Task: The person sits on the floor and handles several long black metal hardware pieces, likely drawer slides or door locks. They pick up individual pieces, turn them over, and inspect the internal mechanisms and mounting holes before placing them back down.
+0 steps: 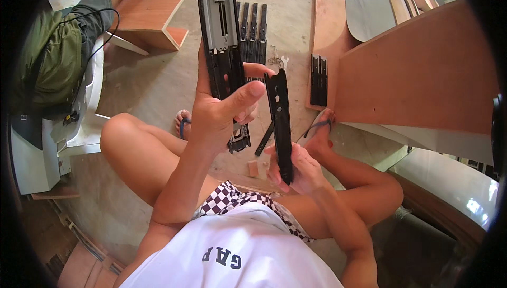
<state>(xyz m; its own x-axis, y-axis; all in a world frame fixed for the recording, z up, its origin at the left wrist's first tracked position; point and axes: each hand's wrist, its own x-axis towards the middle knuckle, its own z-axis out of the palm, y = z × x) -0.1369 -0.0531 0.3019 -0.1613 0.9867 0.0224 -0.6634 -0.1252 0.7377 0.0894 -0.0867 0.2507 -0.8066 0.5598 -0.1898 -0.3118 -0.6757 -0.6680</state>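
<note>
Upright in my left hand point(219, 111) is a long black drawer slide point(224, 69) with a grey plastic insert in its upper part. The fingers wrap round it from behind, and the thumb points across toward the right. My right hand point(303, 169) grips the lower end of a narrower black slide rail point(280, 121), which has holes along its face. The rail's top end is close to the left hand's fingertips; whether they touch it I cannot tell. Both pieces are held above the floor between my knees.
Several black drawer slides point(253, 24) lie on the concrete floor ahead, near a wrench point(284, 62). More slides point(319, 79) lie by a large wooden panel point(417, 71) at the right. At the left are a white plastic chair point(94, 95), a person in green shorts and a wooden piece point(153, 16).
</note>
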